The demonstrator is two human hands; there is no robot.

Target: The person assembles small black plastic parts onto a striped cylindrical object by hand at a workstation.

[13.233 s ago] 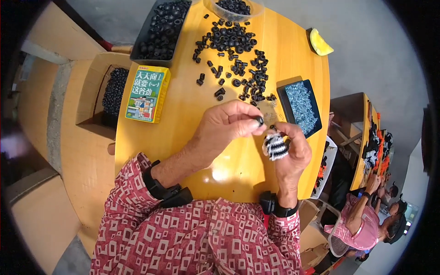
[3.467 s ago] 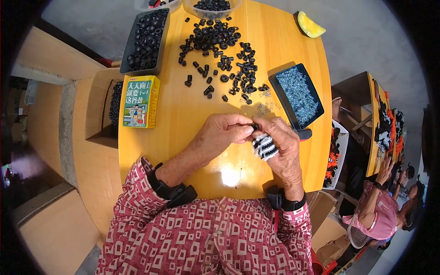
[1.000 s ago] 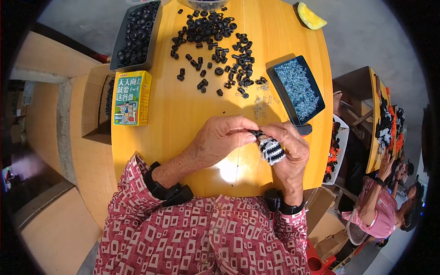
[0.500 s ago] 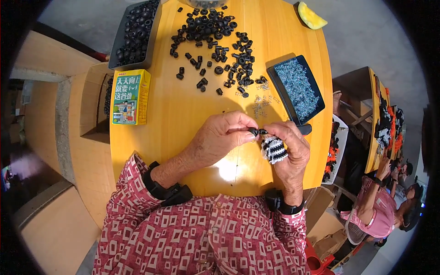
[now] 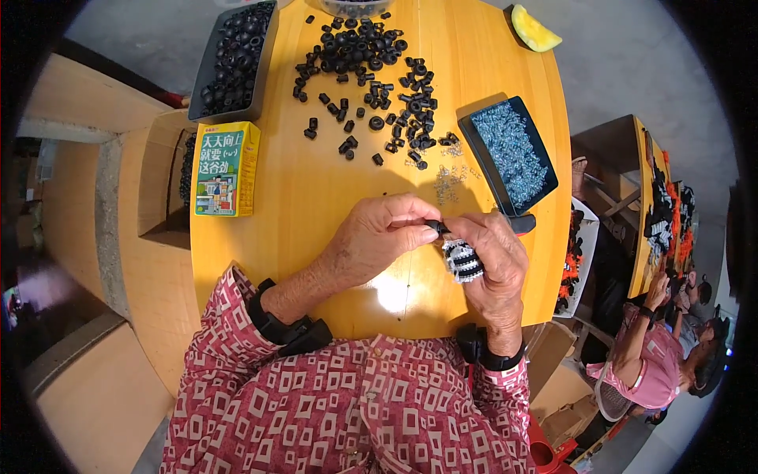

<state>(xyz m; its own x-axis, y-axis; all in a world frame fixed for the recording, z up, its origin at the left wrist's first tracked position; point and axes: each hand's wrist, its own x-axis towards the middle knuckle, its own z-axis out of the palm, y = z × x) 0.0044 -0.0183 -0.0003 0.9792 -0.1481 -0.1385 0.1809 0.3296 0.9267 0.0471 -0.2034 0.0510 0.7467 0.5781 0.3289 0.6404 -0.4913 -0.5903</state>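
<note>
Black piece [image 5: 433, 226]: left hand [image 5: 373, 239] pinched it; gap to right hand [image 5: 499, 257] had narrowed, suggesting fitting.
Knit [image 5: 464, 264]: right hand, curled, held it.

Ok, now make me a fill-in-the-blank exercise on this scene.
The right hand holds a striped piece in black and ____.
The left hand pinches a small part coloured ____.
The carton is near the ____ edge of the table.
The cut fruit wedge has ____ flesh.

Missing words: white; black; left; yellow.
</note>
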